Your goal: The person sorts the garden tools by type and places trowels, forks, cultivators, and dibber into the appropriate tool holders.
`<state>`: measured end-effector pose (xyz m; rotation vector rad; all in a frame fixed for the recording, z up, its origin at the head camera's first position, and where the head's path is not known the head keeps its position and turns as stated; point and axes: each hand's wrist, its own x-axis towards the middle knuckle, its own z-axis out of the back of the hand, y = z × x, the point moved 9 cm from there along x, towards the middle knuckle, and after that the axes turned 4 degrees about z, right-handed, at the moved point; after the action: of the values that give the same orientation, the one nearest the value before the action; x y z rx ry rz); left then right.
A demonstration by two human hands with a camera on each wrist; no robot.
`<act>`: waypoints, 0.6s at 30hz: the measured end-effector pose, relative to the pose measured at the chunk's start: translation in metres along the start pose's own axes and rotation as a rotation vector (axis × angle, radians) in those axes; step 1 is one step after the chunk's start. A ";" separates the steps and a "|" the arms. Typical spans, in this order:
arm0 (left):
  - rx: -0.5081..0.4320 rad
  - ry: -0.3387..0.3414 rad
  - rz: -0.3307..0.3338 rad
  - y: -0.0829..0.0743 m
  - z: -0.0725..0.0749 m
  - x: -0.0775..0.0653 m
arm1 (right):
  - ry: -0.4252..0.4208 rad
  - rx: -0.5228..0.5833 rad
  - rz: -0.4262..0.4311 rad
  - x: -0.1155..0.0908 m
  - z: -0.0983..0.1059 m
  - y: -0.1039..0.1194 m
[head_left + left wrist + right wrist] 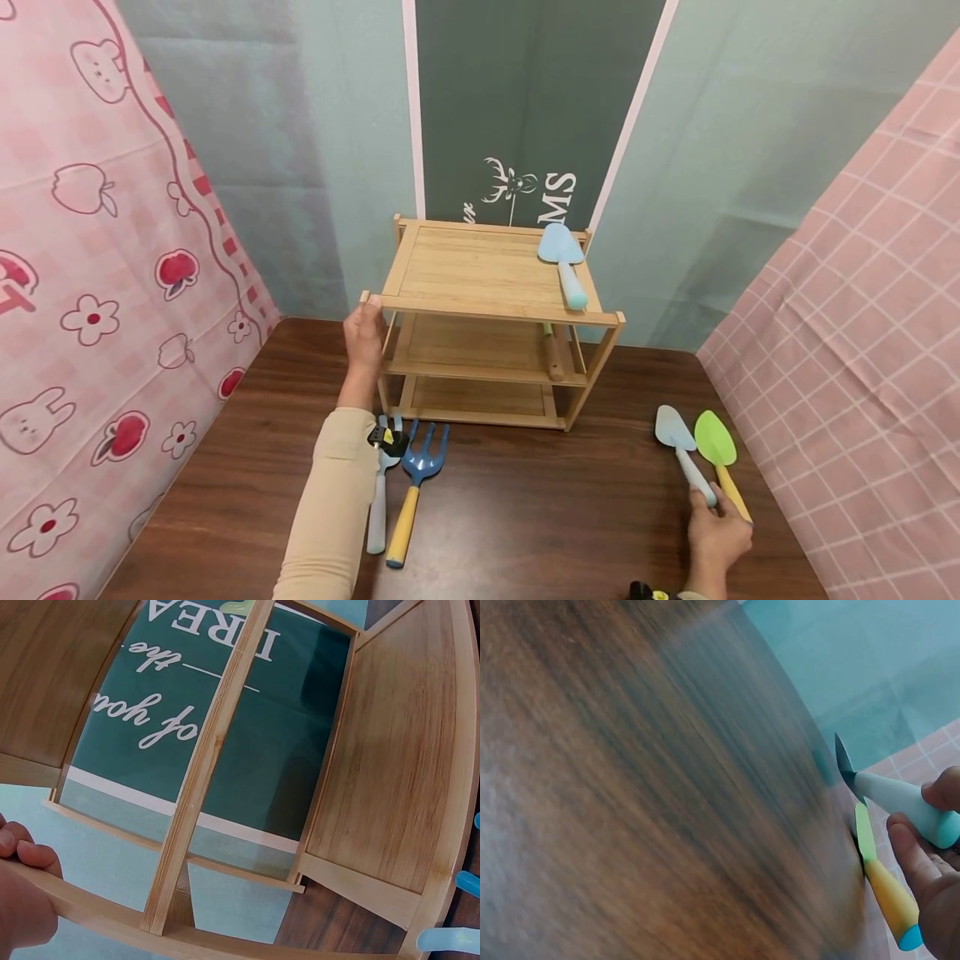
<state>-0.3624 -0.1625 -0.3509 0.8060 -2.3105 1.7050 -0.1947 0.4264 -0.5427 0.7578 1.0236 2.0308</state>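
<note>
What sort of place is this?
Maybe an indoor tabletop work corner: a pink fruit-patterned cloth hangs beside a dark wood-grain table, where a three-tier wooden shelf stands with a blue-headed garden fork in front. I can't tell what building it's in.

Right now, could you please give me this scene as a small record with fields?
Left grip: curled round wooden rack, top front-left corner
Right grip: pinches white-handled trowel, handle end
Top tier: light-blue trowel, right side
Middle tier: wooden-handled tool, type unclear
Table, left: yellow-handled blue fork, white-handled fork
Table, right: green trowel
</note>
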 end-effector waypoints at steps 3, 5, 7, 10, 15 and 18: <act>0.005 -0.002 0.001 -0.005 -0.002 -0.003 | -0.009 0.023 -0.005 -0.002 0.000 0.001; 0.005 -0.013 0.006 0.000 0.000 -0.002 | -0.022 0.035 -0.005 -0.003 0.000 0.001; -0.003 -0.019 0.014 0.008 0.003 0.000 | -0.036 0.070 -0.004 -0.005 0.002 0.003; -0.008 -0.017 0.024 0.016 0.006 0.003 | -0.073 0.124 -0.003 -0.007 0.007 0.006; -0.002 -0.016 0.026 0.016 0.006 0.003 | -0.133 0.202 0.014 -0.014 0.016 0.015; 0.006 -0.034 0.023 0.016 0.007 0.003 | -0.172 0.257 0.040 -0.019 0.020 0.022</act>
<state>-0.3717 -0.1669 -0.3654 0.8188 -2.3463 1.7218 -0.1762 0.4107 -0.5175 1.0746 1.1893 1.8506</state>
